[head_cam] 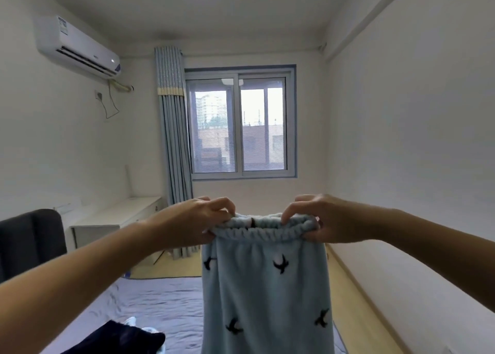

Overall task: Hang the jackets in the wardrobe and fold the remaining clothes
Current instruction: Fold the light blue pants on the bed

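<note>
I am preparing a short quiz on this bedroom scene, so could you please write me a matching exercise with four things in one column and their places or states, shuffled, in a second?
Things
1. fleece trousers
2. air conditioner
3. curtain
4. dark garment

Places or states
A. lying on the bed
B. gathered beside the window
C. gripped at the waistband by the left hand and the right hand
D. mounted high on a wall

Pairs: 1-C, 2-D, 3-B, 4-A
</note>
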The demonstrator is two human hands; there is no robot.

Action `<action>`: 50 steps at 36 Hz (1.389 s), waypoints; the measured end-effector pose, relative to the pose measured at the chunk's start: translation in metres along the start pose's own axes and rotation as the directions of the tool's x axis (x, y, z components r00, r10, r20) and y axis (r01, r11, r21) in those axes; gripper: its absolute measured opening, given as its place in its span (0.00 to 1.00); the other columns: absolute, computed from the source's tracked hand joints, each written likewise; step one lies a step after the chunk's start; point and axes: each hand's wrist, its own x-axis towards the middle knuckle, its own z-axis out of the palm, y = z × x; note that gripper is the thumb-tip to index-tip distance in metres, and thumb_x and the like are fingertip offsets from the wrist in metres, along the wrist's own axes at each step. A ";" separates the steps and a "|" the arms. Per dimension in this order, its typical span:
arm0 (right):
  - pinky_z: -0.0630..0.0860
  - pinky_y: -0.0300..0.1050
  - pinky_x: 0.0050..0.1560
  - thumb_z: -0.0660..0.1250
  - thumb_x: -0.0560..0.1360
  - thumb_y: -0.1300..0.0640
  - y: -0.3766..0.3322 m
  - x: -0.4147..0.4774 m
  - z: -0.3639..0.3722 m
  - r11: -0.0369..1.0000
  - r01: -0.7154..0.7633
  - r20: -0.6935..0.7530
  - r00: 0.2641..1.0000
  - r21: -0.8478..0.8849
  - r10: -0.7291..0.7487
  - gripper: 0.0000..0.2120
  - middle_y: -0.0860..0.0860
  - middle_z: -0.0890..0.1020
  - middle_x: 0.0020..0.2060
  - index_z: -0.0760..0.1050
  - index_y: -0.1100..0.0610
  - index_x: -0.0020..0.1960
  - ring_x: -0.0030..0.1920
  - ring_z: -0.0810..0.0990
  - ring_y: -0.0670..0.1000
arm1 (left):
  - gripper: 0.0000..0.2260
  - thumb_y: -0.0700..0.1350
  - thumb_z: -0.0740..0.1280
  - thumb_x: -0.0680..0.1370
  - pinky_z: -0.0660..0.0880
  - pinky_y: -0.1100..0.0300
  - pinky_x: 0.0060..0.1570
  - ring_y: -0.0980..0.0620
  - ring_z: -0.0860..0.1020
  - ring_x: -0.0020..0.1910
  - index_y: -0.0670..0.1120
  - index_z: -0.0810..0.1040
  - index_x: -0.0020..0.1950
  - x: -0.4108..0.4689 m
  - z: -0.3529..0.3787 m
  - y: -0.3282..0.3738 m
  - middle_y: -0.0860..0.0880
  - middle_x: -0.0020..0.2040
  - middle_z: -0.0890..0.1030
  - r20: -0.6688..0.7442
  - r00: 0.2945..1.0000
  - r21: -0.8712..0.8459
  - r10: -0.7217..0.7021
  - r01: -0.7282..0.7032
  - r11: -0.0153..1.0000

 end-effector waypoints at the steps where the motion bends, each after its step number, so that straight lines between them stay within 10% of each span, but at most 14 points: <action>1: 0.75 0.35 0.46 0.69 0.75 0.57 0.001 0.000 -0.002 1.000 -0.011 0.032 0.999 -0.028 0.012 0.15 0.44 0.75 0.49 0.74 0.48 0.60 0.44 0.74 0.44 | 0.15 0.46 0.73 0.71 0.77 0.65 0.48 0.55 0.78 0.44 0.47 0.77 0.57 -0.001 -0.002 0.000 0.53 0.58 0.72 -0.001 1.000 0.004 0.011 -0.011 1.000; 20: 0.78 0.38 0.44 0.66 0.76 0.49 -0.022 0.015 -0.001 0.952 0.293 -0.002 0.956 -0.089 -0.294 0.14 0.46 0.76 0.48 0.73 0.46 0.61 0.44 0.79 0.49 | 0.04 0.41 0.65 0.72 0.68 0.67 0.37 0.56 0.72 0.38 0.48 0.76 0.45 -0.007 -0.050 -0.029 0.55 0.42 0.70 0.265 0.954 0.047 -0.144 0.136 0.990; 33: 0.71 0.39 0.35 0.67 0.72 0.52 -0.012 0.018 -0.015 0.974 0.127 0.148 0.984 -0.187 -0.100 0.07 0.43 0.69 0.35 0.72 0.51 0.37 0.36 0.70 0.46 | 0.15 0.66 0.61 0.73 0.66 0.60 0.56 0.60 0.66 0.49 0.58 0.76 0.50 -0.020 -0.057 -0.029 0.57 0.49 0.70 0.451 0.875 0.252 -0.175 0.064 0.966; 42: 0.75 0.46 0.42 0.68 0.71 0.60 0.002 0.012 -0.013 0.996 -0.082 0.203 0.975 -0.042 0.088 0.03 0.51 0.78 0.40 0.79 0.60 0.43 0.41 0.76 0.53 | 0.12 0.48 0.73 0.72 0.79 0.64 0.42 0.55 0.79 0.41 0.47 0.76 0.52 -0.021 -0.033 0.018 0.50 0.54 0.77 -0.081 0.997 0.057 -0.015 0.019 0.998; 50: 0.69 0.31 0.38 0.69 0.70 0.62 0.020 0.006 -0.014 0.982 -0.039 0.144 0.987 -0.187 0.066 0.01 0.48 0.77 0.39 0.78 0.59 0.42 0.39 0.74 0.46 | 0.06 0.46 0.70 0.75 0.63 0.80 0.40 0.60 0.72 0.31 0.48 0.75 0.49 0.000 -0.035 0.054 0.51 0.55 0.76 -0.146 0.983 -0.060 0.111 -0.120 0.991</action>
